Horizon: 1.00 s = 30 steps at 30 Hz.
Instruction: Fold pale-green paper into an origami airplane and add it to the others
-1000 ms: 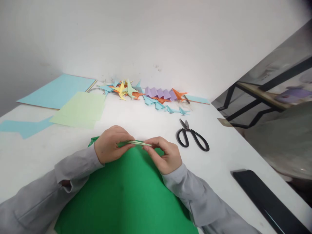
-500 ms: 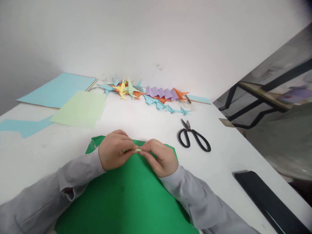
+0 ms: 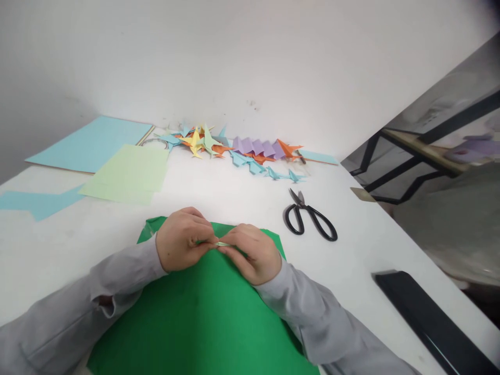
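Between my fingertips is a small folded piece of pale green paper (image 3: 223, 244), mostly covered by the fingers. My left hand (image 3: 185, 239) pinches its left end, and my right hand (image 3: 253, 251) pinches it from the right, with the fingertips of both hands nearly touching. Both hands are just above a green sheet (image 3: 187, 323) that hangs over the near edge of the table. How the little paper is folded cannot be made out.
Black-handled scissors (image 3: 310, 213) lie slightly open to the right. Folded paper cranes (image 3: 207, 139) and a purple pleated paper (image 3: 258, 148) line the wall. At left are pale green sheets (image 3: 127, 174) and blue paper (image 3: 89, 143). A black flat case (image 3: 429, 323) lies at lower right.
My right fingers have slid slightly left over the folded paper, closer to my left fingertips. The paper now shows as a thinner, slightly tilted strip.
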Motion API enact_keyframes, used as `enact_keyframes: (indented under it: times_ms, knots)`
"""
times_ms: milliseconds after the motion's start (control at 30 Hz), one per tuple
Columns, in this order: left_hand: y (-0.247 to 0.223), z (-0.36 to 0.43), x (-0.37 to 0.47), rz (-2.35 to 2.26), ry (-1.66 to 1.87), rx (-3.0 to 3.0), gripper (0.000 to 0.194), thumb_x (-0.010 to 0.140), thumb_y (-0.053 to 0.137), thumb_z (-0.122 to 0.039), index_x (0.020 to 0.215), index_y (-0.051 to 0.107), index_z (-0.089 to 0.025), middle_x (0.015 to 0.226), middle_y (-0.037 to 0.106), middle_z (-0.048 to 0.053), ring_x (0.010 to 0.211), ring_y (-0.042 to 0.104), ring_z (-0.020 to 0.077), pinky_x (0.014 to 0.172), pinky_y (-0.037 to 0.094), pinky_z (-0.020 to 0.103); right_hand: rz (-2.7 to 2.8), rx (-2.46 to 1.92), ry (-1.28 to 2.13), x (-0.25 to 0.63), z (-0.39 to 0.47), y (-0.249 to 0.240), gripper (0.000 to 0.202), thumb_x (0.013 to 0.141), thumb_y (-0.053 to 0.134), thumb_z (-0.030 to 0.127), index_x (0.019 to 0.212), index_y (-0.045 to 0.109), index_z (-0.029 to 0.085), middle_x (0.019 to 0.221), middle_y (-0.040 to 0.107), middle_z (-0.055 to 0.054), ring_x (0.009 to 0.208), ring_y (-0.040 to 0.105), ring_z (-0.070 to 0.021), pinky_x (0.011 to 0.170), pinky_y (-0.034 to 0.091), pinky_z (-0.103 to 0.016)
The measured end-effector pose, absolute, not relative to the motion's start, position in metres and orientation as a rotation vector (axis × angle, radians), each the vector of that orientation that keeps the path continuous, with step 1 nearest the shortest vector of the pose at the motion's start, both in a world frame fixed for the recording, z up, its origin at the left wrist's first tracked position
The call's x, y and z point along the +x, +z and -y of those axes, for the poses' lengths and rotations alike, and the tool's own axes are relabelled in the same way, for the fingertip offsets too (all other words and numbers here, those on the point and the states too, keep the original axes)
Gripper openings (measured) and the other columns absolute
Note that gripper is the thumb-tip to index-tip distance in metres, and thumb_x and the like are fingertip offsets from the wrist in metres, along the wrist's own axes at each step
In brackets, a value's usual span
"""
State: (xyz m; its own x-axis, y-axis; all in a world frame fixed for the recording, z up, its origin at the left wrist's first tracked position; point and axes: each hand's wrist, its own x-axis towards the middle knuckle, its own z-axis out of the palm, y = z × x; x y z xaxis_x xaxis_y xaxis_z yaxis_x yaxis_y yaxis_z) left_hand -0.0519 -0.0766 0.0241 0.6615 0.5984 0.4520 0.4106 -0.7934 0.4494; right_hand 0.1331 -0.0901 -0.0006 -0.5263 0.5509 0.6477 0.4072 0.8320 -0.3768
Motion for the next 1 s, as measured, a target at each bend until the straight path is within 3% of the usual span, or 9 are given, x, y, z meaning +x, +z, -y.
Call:
enact_keyframes:
  times_ms: [200, 500, 1000]
  knots:
    - [0.0213, 0.0712, -0.0524, -0.898, 0.967, 2.370, 0.014, 0.072, 0.062, -0.026, 0.065, 0.068, -0.015, 0.056, 0.067, 0.003, 0.054, 0.059, 0.0125, 0.062, 0.047, 0.027, 2.172, -0.710, 0.179, 0.1368, 0.0881, 0.0000, 0.009, 0.080, 0.053, 0.016, 0.081, 0.061, 0.013, 0.067, 0.064, -0.008, 0.062, 0.057, -0.0155, 0.056, 0.046, -0.028]
    - [0.0249, 0.0688, -0.0527, -0.754, 0.992, 2.298, 0.011, 0.074, 0.059, -0.022, 0.070, 0.069, -0.020, 0.066, 0.070, 0.004, 0.063, 0.064, 0.0162, 0.065, 0.051, 0.029, 2.143, -0.765, 0.086, 0.1383, 0.0893, 0.0030, 0.009, 0.079, 0.053, 0.016, 0.083, 0.060, 0.014, 0.069, 0.064, -0.008, 0.063, 0.057, -0.0164, 0.057, 0.047, -0.030]
    - [0.0289, 0.0731, -0.0501, -0.752, 1.020, 2.243, 0.012, 0.074, 0.058, -0.016, 0.074, 0.069, -0.014, 0.073, 0.070, 0.008, 0.068, 0.064, 0.0142, 0.065, 0.053, 0.025, 2.182, -0.743, -0.090, 0.1397, 0.0889, 0.0024, 0.013, 0.080, 0.052, 0.014, 0.089, 0.061, 0.012, 0.069, 0.066, -0.009, 0.062, 0.058, -0.0167, 0.054, 0.046, -0.030]
